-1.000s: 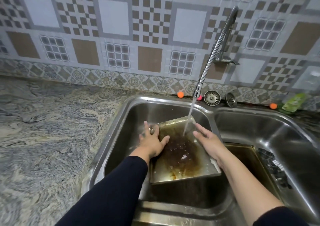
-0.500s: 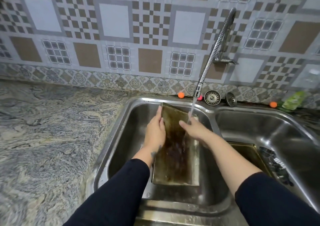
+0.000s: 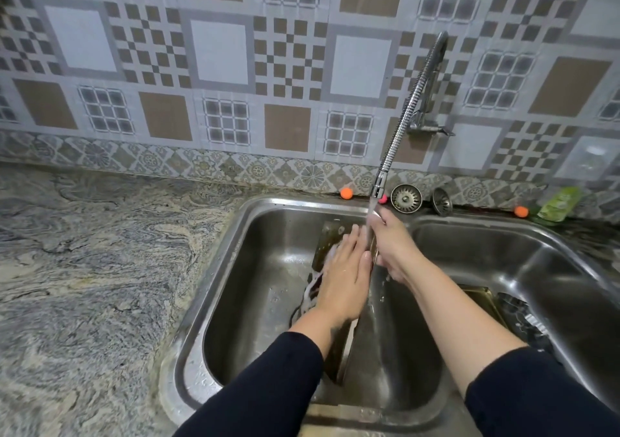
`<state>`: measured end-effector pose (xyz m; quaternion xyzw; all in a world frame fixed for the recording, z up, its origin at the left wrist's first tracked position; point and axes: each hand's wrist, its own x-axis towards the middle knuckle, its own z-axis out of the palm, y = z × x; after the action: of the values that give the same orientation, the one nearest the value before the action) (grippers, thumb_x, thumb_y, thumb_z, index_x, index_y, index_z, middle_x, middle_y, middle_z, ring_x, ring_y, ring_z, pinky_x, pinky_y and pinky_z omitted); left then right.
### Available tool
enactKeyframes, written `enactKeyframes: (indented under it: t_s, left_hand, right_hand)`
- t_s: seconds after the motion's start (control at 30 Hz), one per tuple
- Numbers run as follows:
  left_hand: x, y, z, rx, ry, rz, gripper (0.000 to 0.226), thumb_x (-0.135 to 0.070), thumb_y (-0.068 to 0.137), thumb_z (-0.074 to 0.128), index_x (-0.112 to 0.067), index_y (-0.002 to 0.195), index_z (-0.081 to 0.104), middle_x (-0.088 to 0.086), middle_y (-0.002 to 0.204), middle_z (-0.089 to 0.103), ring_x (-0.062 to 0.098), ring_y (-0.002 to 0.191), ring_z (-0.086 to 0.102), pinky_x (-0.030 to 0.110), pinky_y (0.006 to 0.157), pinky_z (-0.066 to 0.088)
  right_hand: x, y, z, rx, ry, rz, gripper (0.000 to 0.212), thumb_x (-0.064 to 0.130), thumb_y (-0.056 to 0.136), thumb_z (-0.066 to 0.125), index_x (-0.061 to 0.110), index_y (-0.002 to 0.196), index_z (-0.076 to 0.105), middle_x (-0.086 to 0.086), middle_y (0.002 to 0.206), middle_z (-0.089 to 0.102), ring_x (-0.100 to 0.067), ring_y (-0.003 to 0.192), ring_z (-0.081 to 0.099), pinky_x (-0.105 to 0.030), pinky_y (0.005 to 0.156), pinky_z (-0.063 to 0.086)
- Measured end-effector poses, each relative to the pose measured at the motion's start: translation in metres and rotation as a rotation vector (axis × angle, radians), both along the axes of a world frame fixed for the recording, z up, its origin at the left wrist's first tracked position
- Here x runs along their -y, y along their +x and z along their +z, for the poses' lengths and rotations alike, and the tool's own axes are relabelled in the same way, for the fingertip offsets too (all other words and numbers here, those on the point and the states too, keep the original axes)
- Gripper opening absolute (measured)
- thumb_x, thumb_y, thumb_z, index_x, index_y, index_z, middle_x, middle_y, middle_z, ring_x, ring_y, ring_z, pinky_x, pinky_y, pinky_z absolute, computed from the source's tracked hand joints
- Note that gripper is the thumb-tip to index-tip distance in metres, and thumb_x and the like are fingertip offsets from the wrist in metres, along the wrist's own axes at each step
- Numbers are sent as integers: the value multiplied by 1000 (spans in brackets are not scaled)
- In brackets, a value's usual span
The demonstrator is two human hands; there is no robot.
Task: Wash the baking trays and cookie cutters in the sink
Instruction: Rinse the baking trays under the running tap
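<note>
A stained, browned baking tray stands nearly on edge in the left basin of the steel sink, under the running tap. My left hand lies flat with straight fingers against the tray's left face, where water foams. My right hand grips the tray's upper right edge, and the stream falls on it. A second tray lies in the right basin beside dark metal cookie cutters.
Two sink strainers lean at the wall behind the sink, with small orange balls and a green bottle on the ledge. Marbled stone counter stretches to the left.
The tray has been tipped from lying almost flat to standing nearly on edge. My left hand slid onto its left face and my right hand rose to its upper edge under the stream.
</note>
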<state>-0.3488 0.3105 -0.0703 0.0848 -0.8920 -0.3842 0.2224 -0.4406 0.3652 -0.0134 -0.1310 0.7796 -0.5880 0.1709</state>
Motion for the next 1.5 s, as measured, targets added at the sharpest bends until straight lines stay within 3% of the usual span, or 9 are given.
enactKeyframes:
  t_s: [0.23,0.3,0.4,0.53,0.9,1.13,1.27,1.37,1.5]
  left_hand:
    - [17,-40,27,142,229,165,51,-45,103,9,-38,153,0,-13,160,-11,11,147,-16,55,115,-11]
    - [32,-45,23,183,260,236,52,-46,102,9,-38,153,2,-11,161,-8,17,149,-9,58,116,-5]
    - [51,-47,12,200,320,273,52,-47,101,10,-40,152,-1,-6,162,3,24,148,8,53,118,8]
    - [53,-39,-3,243,351,242,56,-49,101,10,-35,151,-10,-5,162,4,18,149,7,51,119,10]
    - [19,-10,1,205,-78,-57,67,-66,92,18,-42,150,-6,-14,161,-8,14,148,-8,51,120,5]
    - [10,-12,28,-142,-511,-67,99,10,84,49,-49,149,3,1,161,16,31,142,30,45,84,55]
    - [-4,-19,37,-246,-332,-35,103,12,84,50,-53,148,3,-9,156,30,22,111,62,42,75,59]
    - [-22,-28,56,-370,-66,-66,76,7,94,45,-37,151,21,-10,148,44,7,122,54,26,101,48]
    - [-53,-45,72,-401,165,-78,62,0,99,42,-27,152,25,-32,140,36,-13,131,36,14,111,28]
  right_hand:
    - [-26,-1,3,22,-135,35,40,32,100,41,64,123,42,0,143,46,-29,121,53,-59,89,50]
    - [-34,-3,9,30,-165,52,44,30,100,41,73,102,48,-9,137,51,-31,105,58,-50,80,53]
    - [-49,-8,15,46,-232,52,44,23,102,39,56,131,42,-6,117,57,-10,55,62,-28,53,52]
    - [-54,-8,27,173,-424,3,50,15,102,37,43,143,29,-11,131,56,-23,94,69,-54,83,53]
    - [-34,-38,53,142,-538,-315,38,21,103,35,25,140,42,1,141,47,-26,116,57,-56,96,47]
    - [-53,-53,75,164,-611,-255,39,27,98,48,21,136,47,-5,135,54,-26,117,57,-54,97,46]
    - [-76,-49,77,79,-492,-124,51,40,96,47,27,144,36,-3,143,47,-25,132,44,-48,108,34]
    - [-103,-51,53,-168,-55,-212,53,40,100,39,34,149,22,-3,156,24,-24,142,24,-41,109,26]
    - [-136,-56,29,-152,23,-205,59,36,100,42,44,149,10,-2,160,7,-25,147,9,-49,114,18]
